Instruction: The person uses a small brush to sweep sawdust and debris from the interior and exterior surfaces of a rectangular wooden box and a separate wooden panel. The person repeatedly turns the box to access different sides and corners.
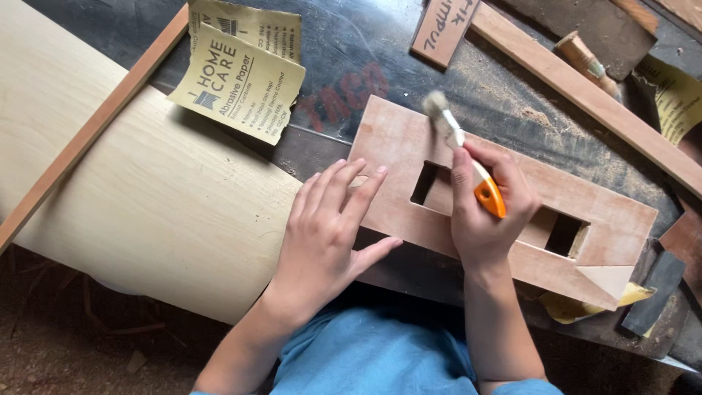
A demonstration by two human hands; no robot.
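A reddish-brown wooden board point(614, 219) with a long rectangular slot cut through it lies on a dark worktop. My right hand point(486, 216) is closed around a small paintbrush point(457, 135) with an orange-and-white handle, its pale bristles over the board's far edge. My left hand point(329, 234) rests flat with fingers spread, fingertips on the board's left end, palm over a pale sheet.
A large pale plywood sheet point(131, 183) lies at left with a thin wooden strip point(88, 132) along it. Sheets of yellow sandpaper point(238, 73) lie behind. A long wooden batten point(585, 91), another brush point(585, 62), a small wood block point(442, 29) and sawdust fill the right back.
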